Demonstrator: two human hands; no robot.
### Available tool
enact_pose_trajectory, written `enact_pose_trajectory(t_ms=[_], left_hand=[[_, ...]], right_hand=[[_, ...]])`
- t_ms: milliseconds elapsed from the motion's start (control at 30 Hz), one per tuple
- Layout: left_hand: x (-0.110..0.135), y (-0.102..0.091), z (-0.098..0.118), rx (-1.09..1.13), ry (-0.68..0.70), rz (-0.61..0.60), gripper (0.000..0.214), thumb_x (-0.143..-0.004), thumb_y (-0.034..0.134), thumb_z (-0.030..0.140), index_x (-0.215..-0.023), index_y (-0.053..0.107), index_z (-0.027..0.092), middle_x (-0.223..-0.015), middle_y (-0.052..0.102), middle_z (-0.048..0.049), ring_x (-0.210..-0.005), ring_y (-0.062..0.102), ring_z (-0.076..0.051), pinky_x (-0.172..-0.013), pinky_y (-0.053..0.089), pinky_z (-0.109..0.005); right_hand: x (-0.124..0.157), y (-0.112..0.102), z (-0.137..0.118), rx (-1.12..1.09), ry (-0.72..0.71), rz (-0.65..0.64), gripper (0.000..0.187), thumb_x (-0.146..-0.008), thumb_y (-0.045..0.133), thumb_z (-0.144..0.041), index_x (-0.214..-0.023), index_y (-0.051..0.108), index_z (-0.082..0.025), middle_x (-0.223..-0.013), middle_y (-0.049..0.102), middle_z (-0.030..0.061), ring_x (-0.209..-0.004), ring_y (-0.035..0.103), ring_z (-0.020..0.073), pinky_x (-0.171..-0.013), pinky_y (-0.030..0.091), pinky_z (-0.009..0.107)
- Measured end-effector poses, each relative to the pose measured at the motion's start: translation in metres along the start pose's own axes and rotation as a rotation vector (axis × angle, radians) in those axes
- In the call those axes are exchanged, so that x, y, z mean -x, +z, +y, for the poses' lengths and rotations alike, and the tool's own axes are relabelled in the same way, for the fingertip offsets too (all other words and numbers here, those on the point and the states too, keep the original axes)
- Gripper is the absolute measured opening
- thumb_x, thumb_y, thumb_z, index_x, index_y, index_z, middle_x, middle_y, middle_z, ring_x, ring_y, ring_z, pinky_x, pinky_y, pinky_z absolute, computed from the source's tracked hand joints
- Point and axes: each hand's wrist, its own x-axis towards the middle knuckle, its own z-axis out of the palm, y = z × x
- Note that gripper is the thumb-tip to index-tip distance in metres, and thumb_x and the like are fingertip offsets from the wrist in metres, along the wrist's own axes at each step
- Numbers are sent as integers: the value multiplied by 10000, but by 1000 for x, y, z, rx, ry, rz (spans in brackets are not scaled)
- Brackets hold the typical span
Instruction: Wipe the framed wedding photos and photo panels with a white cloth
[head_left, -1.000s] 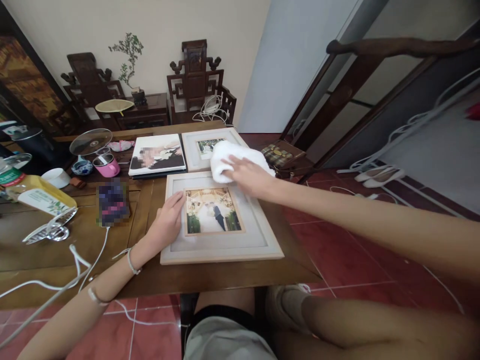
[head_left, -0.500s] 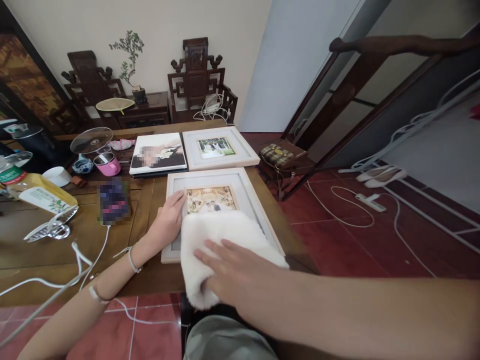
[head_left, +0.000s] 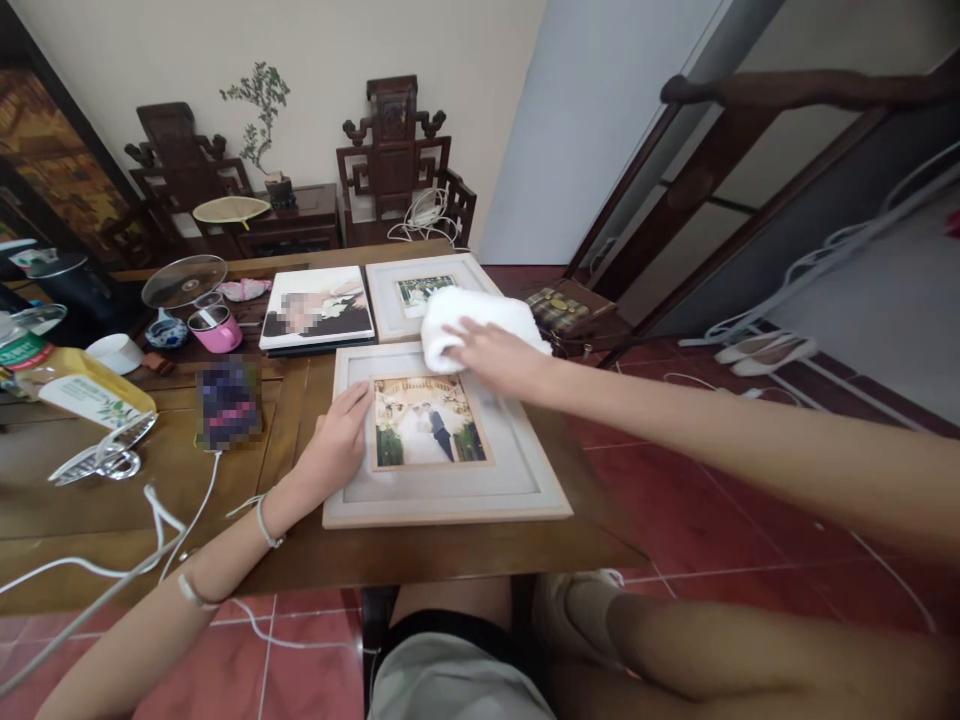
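Note:
A light wood picture frame [head_left: 442, 510] with a wedding photo lies flat near the table's front edge. My left hand [head_left: 341, 437] rests on its left side, fingers stretched flat over the rim. Toward the frame's far right corner, my right hand [head_left: 487, 352] grips a fluffy white cloth [head_left: 480, 305]. The cloth covers the far edge there and part of a second picture frame [head_left: 386, 310] behind it. Left of that frame lies a photo album [head_left: 319, 305] with a white and dark cover.
Left on the wooden table [head_left: 300, 550] are a pink mug [head_left: 216, 328], a bottle of yellow liquid [head_left: 90, 385], a clear hair claw [head_left: 105, 455], a blurred dark item [head_left: 229, 403] and white cables. A dark wooden chair [head_left: 690, 190] with a plaid bag [head_left: 562, 308] stands at right.
My right hand has moved the cloth away from me, from the near part of the front frame to its far edge, uncovering the photo. My left hand has stayed put.

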Motion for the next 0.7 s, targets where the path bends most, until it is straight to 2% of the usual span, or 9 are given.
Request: enact_pose_trajectory(t_ms=[100, 167, 267, 367, 500, 600, 700], left_hand=[[1, -1, 1, -7, 4, 0, 439, -969, 334, 144, -1380, 485, 154, -1466, 462, -164, -1395, 392, -268, -1136, 349, -534], [1, -1, 1, -6, 5, 0, 439, -970, 332, 145, -1382, 482, 152, -1465, 462, -165, -1394, 393, -266, -1135, 349, -536], [1, 0, 1, 5, 11, 13, 444, -971, 335, 154, -1395, 467, 167, -1466, 463, -159, -1392, 396, -262, -1135, 349, -540], [0, 0, 1, 12, 11, 21, 447, -975, 331, 161, -1402, 460, 174, -1461, 471, -156, -1391, 401, -258, -1137, 350, -535], [-1, -1, 1, 0, -12, -1, 442, -980, 322, 173, -1399, 460, 147, -1466, 463, -168, -1399, 388, -260, -1144, 346, -522], [1, -2, 1, -6, -9, -3, 432, -986, 326, 185, -1395, 462, 148, -1473, 455, -163, -1406, 378, -259, -1146, 342, -518], [3, -2, 1, -11, 6, 18, 431, -988, 322, 182, -1396, 457, 151, -1471, 458, -163, -1400, 389, -258, -1137, 357, -515]], right_hand=[[-15, 4, 23, 27, 95, 67, 646, -713, 438, 102, -1323, 558, -73, -1525, 344, 210, -1394, 316, 386, -1022, 429, 534], [-17, 8, 19, 36, 66, 69, 642, -719, 468, 90, -1329, 557, -92, -1530, 339, 201, -1389, 327, 384, -1020, 426, 538], [-7, 10, -14, 46, -73, 13, 615, -723, 547, 56, -1311, 580, -121, -1549, 308, 187, -1405, 283, 407, -1055, 353, 590], [16, -3, -62, 10, -205, -67, 522, -769, 554, 10, -1270, 612, -125, -1532, 334, 201, -1395, 296, 414, -1035, 366, 588], [56, -37, -111, -182, -345, -241, 349, -730, 633, -55, -1063, 702, -135, -1410, 494, 197, -1216, 512, 375, -910, 484, 480], [77, -51, -125, -296, -407, -260, 283, -695, 672, -100, -973, 712, -135, -1357, 542, 196, -1178, 538, 374, -901, 491, 472], [80, -45, -122, -359, -414, -184, 336, -711, 603, -53, -1011, 709, -159, -1378, 543, 163, -1214, 535, 334, -924, 490, 430]])
